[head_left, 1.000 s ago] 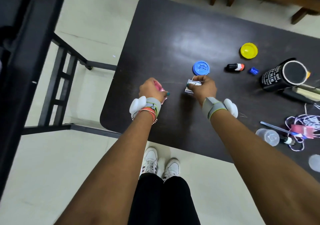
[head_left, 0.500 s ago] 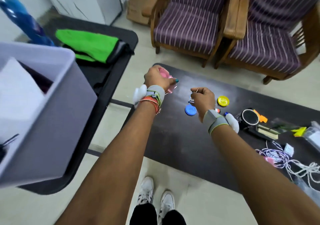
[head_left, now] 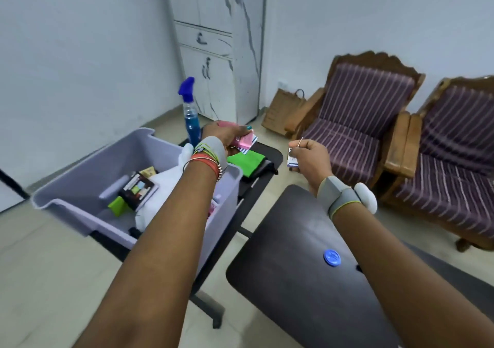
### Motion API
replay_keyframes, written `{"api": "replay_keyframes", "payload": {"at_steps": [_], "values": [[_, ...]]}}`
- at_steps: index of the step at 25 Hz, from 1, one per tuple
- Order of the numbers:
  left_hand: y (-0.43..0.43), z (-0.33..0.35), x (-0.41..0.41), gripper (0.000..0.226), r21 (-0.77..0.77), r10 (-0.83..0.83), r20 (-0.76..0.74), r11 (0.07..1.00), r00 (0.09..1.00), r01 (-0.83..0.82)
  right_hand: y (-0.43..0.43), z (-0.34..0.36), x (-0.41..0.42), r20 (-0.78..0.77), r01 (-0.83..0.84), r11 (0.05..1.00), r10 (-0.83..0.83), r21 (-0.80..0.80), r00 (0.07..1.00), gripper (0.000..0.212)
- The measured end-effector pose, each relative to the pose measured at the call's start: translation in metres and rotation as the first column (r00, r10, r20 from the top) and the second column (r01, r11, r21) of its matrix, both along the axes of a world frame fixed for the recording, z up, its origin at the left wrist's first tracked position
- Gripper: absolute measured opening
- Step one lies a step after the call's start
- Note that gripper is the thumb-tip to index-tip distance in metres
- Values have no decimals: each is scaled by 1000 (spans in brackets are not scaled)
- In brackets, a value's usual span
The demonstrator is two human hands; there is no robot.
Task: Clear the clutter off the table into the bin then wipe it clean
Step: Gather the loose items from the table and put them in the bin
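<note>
While both arms reach forward in the head view, left hand (head_left: 224, 136) is clamped round a pink packet (head_left: 242, 141) with a blue-striped scrap under it, held just past the far right corner of the lavender bin (head_left: 80, 187); height above the rim unclear. Right hand (head_left: 311, 159) is off to the right of the bin, clear of it, thumb and fingers pinched together on a small white-and-blue packet (head_left: 291, 159), with a thin stick (head_left: 300, 143) poking up from the same pinch. Inside the bin: dark box with coloured squares (head_left: 137, 190), green piece (head_left: 117, 206), white bottle (head_left: 163, 184) partly hidden by the left forearm. Blue spray bottle (head_left: 191, 112) upright behind the bin. Green cloth (head_left: 244, 161) just right of the bin's far corner, on the same black stand (head_left: 271, 152). Dark table (head_left: 294, 294) right of the bin, gap between; blue lid (head_left: 331, 257) flat on it. Striped armchairs (head_left: 355, 117) far right of the bin.
</note>
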State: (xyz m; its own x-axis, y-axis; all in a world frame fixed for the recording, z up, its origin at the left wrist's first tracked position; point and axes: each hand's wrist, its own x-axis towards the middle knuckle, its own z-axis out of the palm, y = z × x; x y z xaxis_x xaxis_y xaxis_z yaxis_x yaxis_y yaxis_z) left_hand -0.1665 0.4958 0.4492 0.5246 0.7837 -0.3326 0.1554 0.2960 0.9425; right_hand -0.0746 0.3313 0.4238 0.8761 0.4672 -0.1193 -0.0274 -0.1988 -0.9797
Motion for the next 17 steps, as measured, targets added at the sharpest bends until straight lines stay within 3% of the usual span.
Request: {"api": "replay_keyframes", "payload": {"at_steps": [7,13,15,17], "values": [[101,-7,-84,31,-64,212,-101,974,972,-219,124,12,-68,7,-291,953,293,-84,956,20],[157,-38,-119,23,-30,253,-293,961,922,-274,187,-13,-112,-14,-439,871,447,-221,894,20],[167,-47,-131,22,56,257,-400,965,880,-256,199,-27,-120,-68,-496,812,501,-307,863,18],[172,-54,-141,30,171,230,-549,972,803,-162,203,-39,-124,-131,-589,671,603,-450,787,16]]}}
